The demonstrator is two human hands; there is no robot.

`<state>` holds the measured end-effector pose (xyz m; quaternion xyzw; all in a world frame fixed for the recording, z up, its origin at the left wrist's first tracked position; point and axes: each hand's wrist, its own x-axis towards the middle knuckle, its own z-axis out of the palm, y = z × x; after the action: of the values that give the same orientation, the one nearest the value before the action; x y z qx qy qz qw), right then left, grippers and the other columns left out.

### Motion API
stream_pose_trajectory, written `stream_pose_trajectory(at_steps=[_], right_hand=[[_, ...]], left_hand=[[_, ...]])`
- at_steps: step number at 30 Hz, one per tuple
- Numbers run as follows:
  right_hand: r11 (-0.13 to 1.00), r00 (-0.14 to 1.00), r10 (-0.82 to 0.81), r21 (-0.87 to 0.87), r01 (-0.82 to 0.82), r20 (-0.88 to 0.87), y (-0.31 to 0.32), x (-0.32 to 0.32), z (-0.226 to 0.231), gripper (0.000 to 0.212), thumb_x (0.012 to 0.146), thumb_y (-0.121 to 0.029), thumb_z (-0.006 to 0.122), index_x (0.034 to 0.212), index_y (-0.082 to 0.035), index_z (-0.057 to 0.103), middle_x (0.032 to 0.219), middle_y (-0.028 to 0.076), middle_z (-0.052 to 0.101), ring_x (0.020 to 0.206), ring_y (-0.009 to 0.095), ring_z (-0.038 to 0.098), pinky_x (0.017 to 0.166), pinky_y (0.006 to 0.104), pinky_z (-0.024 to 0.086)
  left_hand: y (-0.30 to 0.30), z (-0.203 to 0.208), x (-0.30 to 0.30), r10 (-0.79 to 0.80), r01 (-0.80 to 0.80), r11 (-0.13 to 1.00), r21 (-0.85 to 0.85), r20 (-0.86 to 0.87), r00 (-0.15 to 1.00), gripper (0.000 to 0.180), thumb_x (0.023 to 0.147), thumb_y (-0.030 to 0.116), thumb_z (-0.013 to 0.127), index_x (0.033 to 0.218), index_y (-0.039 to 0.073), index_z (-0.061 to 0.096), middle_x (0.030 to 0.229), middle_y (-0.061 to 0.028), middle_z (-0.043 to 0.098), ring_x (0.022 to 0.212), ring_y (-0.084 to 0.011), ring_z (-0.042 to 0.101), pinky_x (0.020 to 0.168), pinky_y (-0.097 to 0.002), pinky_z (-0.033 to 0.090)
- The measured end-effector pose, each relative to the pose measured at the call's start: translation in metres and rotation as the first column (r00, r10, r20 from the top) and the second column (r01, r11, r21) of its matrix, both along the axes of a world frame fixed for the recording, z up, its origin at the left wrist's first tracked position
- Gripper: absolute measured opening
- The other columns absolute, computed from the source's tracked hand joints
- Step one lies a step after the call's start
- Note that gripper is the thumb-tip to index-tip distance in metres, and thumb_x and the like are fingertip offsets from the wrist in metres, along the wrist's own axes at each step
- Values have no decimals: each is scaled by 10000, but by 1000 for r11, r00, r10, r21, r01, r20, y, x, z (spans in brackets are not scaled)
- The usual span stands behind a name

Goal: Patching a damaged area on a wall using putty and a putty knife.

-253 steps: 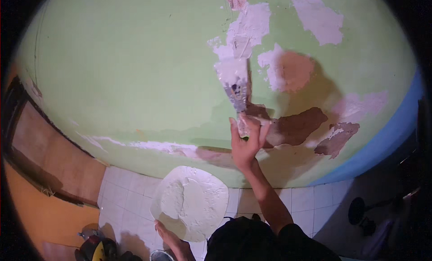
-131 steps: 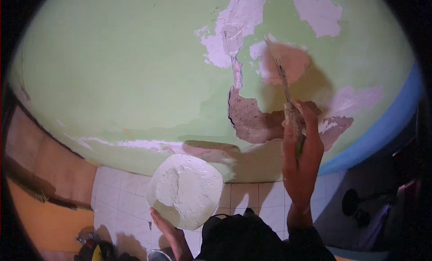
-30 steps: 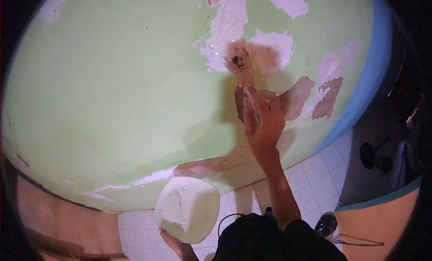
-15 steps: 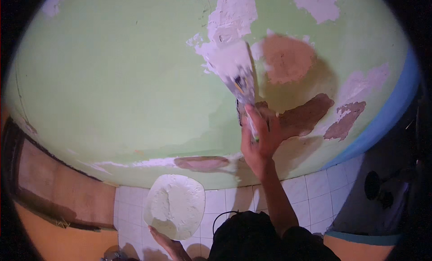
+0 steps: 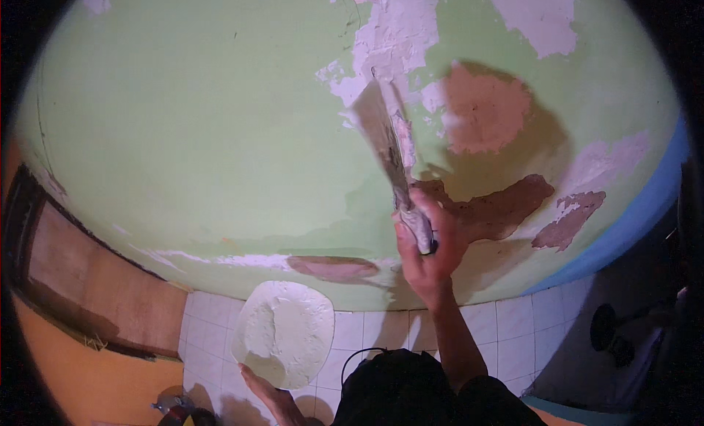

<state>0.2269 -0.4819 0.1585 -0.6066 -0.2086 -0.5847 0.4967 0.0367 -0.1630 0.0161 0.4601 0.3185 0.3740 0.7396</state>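
Note:
My right hand (image 5: 433, 261) is closed around the handle of a wide putty knife (image 5: 384, 136), which points up at the wall. Its blade is tilted, nearly edge-on and blurred, with its tip at the lower end of a whitish patch (image 5: 396, 41). Whether the tip touches the wall, I cannot tell. At the lower left, my left hand (image 5: 260, 386) holds a pale, rounded plate (image 5: 329, 319) from below at its near edge. White putty (image 5: 302, 327) covers the plate, with a hollow scooped in it. Most of the left fingers are hidden beneath the plate.
The green wall (image 5: 183, 132) has bare brown patches (image 5: 506, 206), a round reddish patch (image 5: 488, 107) and a blue band (image 5: 645, 198) at right. White tiles (image 5: 513, 352) lie below. A brown framed panel (image 5: 103, 272) is at left; a dark stand-like object (image 5: 612, 334) at right.
My right hand has turned the putty knife, so its putty-coated face now shows nearly edge-on. The knife has come slightly lower. The plate stays in my left hand, and the view has shifted a little.

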Motion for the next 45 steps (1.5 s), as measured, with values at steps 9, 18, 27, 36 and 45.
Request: stream_pose_trajectory(at_steps=[9, 18, 27, 36, 45], right_hand=[[658, 564, 751, 307, -688, -344, -32, 33, 8, 303, 1039, -181, 393, 1160, 17, 588, 774, 66, 657, 507, 71, 482, 462, 244, 386], [872, 767, 484, 301, -385, -421, -22, 50, -1, 287, 1049, -213, 405, 1147, -14, 588, 804, 60, 627, 631, 92, 514, 559, 265, 405], [933, 866, 325, 277, -229, -381, -18, 55, -13, 303, 1033, -238, 417, 1100, -11, 606, 817, 108, 612, 707, 185, 552, 669, 328, 440], [833, 749, 507, 467, -298, -427, -20, 38, -47, 350, 1038, -297, 427, 1067, -12, 628, 783, 31, 584, 705, 107, 514, 636, 282, 416], [939, 962, 52, 341, 45, -269, -18, -1, -47, 290, 930, -209, 643, 1137, -5, 636, 1012, 88, 658, 910, 171, 601, 826, 319, 473]], left_hand=[[-4, 6, 0, 4, -3, 1000, 9, -88, 996, 605, 1045, 431, 318, 1473, 3, 303, 1433, -204, 418, 1265, -358, 488, 1020, -498, 459], [-7, 7, 3, 36, -32, 998, 57, -61, 998, 626, 1044, 436, 318, 1470, -22, 295, 1446, -226, 402, 1272, -375, 482, 1028, -510, 447], [-20, 19, 7, 116, -112, 993, 40, -111, 987, 629, 1040, 440, 330, 1467, -22, 310, 1431, -222, 423, 1268, -370, 488, 1029, -509, 440], [-18, 25, 4, 101, -100, 995, 10, -123, 987, 622, 1036, 446, 345, 1456, -12, 327, 1404, -215, 450, 1235, -357, 516, 1001, -504, 470], [7, 3, -7, -45, 47, 996, 81, -27, 999, 593, 1041, 439, 334, 1446, 6, 341, 1357, -199, 482, 1196, -350, 539, 963, -502, 492]])
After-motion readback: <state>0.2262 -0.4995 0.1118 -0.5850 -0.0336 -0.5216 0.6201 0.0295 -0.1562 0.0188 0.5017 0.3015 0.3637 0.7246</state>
